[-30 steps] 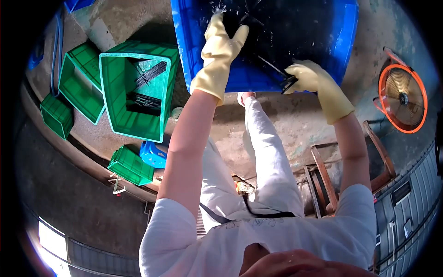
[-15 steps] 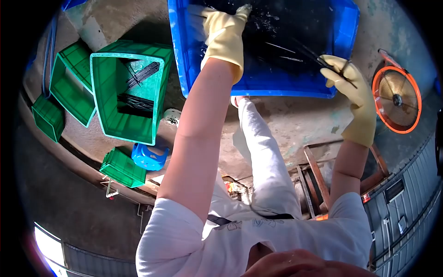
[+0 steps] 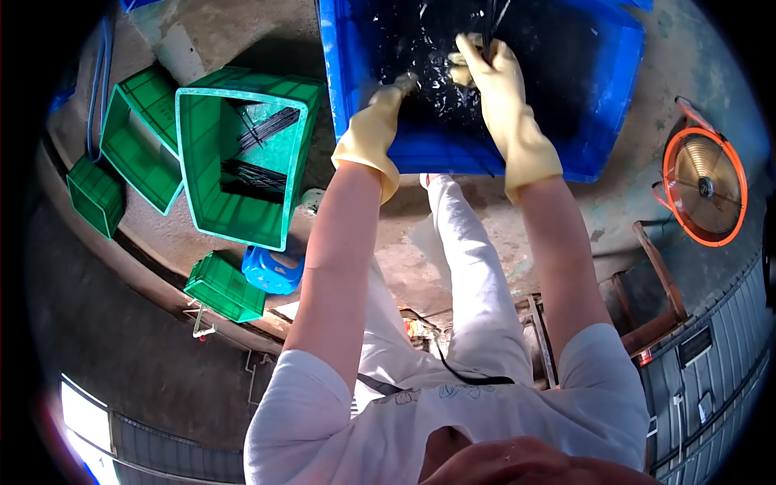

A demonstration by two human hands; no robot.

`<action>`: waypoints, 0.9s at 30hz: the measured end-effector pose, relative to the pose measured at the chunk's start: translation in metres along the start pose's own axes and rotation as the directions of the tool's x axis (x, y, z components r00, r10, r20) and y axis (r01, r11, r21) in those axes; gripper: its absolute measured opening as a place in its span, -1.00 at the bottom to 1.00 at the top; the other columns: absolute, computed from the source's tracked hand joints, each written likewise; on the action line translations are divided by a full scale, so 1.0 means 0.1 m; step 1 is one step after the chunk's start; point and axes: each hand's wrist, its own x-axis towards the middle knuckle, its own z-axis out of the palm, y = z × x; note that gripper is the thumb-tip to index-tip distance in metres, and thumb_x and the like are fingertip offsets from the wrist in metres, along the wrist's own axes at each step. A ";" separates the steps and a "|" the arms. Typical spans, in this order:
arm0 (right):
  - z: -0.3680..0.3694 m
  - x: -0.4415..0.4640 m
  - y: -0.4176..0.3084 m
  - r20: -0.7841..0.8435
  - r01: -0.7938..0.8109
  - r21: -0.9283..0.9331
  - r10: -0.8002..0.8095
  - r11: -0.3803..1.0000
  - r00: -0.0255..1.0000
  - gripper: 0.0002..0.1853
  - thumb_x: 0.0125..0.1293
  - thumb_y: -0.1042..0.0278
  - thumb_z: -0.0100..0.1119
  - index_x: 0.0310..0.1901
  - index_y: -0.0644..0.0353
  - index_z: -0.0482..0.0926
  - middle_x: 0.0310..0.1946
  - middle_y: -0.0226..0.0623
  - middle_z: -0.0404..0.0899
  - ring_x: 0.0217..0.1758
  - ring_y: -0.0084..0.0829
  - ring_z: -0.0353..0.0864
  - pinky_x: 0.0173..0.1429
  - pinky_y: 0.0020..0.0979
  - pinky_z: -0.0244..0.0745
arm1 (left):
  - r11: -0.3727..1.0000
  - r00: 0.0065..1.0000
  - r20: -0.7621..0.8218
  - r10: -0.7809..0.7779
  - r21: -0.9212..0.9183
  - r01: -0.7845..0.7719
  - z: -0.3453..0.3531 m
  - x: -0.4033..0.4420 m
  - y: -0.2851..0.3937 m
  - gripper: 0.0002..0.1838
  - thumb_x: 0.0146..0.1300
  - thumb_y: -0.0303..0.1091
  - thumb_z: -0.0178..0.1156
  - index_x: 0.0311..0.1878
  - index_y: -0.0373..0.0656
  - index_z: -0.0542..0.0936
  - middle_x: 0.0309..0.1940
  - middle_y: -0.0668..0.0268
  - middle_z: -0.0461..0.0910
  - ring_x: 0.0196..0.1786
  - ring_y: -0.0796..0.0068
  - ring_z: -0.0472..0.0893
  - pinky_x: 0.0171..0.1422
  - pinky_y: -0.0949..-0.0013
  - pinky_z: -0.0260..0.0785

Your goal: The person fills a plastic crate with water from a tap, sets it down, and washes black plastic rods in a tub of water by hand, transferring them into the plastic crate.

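Both my hands wear cream rubber gloves and are over a blue tub (image 3: 330, 89) of dark, rippling liquid. My right hand (image 3: 503, 89) is closed around thin dark rods (image 3: 489, 20) that stick up past its fingers; a dark end also shows below, near the tub's front wall. My left hand (image 3: 380, 121) reaches down at the tub's left side. Its fingertips meet the liquid surface and are partly hidden, so I cannot tell whether they grip anything.
Left of the tub, a green crate (image 3: 186, 162) holds bundles of dark rods (image 3: 255, 178). Smaller green crates (image 3: 97, 198) and a blue plastic stool (image 3: 275, 271) stand around it. An orange round fan (image 3: 705, 187) is on the right, near a brown frame (image 3: 659, 271).
My right hand has moved left and forward over the liquid, with the rods now pointing up. My left hand has drawn back toward me, lower at the surface. The view has shifted slightly.
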 end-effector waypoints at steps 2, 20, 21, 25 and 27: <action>0.06 -0.02 -0.18 0.016 -0.052 0.145 0.050 0.988 0.999 -0.54 0.44 0.04 0.33 0.07 0.29 0.53 -0.21 -0.15 0.73 -0.35 -0.41 0.76 -0.25 -0.47 0.68 | 0.999 0.999 -0.027 0.042 -0.031 -0.043 0.00 0.08 0.00 -0.04 0.36 0.26 0.22 0.57 -0.23 0.19 0.52 0.04 0.29 0.52 -0.03 0.33 0.58 0.12 0.19; -0.24 0.20 -0.17 0.071 -0.059 -0.787 0.184 0.614 0.980 -0.14 0.30 -0.39 0.19 0.29 0.34 0.56 0.25 0.08 0.61 0.31 0.01 0.62 0.37 -0.15 0.51 | 0.809 0.956 0.131 -0.262 -0.511 0.291 0.16 -0.36 0.62 -0.39 0.50 -0.59 -0.08 0.58 0.04 0.32 0.54 0.29 0.35 0.55 0.49 0.32 0.72 0.34 0.01; -0.23 0.21 -0.18 0.190 0.013 -0.713 0.174 0.702 0.966 -0.32 0.39 -0.26 0.18 0.19 0.26 0.64 0.12 -0.04 0.69 0.23 -0.12 0.67 0.30 -0.23 0.51 | 0.807 0.956 0.133 -0.260 -0.514 0.291 0.14 -0.31 0.53 -0.39 0.50 -0.59 -0.08 0.58 0.04 0.32 0.54 0.29 0.35 0.55 0.49 0.32 0.72 0.34 0.01; -0.14 0.44 -0.02 0.386 0.271 -0.819 0.137 0.506 0.912 -0.64 0.52 0.18 0.09 0.12 0.23 0.70 -0.09 -0.18 0.78 0.13 -0.41 0.71 0.22 -0.36 0.49 | 0.955 0.970 0.130 0.205 -0.245 -0.169 0.10 0.07 0.19 -0.36 0.44 -0.66 -0.07 0.47 0.18 0.50 0.37 0.16 0.56 0.31 0.35 0.58 0.48 0.23 0.29; -0.09 0.46 -0.05 0.535 0.524 -0.840 0.064 0.141 0.842 -0.65 0.50 0.25 0.09 0.12 0.28 0.69 -0.11 -0.17 0.78 0.13 -0.46 0.69 0.20 -0.37 0.50 | 0.961 0.977 0.050 0.205 -0.202 -0.191 0.11 0.10 0.13 -0.40 0.39 -0.53 0.04 0.48 0.10 0.46 0.36 0.13 0.55 0.31 0.27 0.57 0.46 0.22 0.31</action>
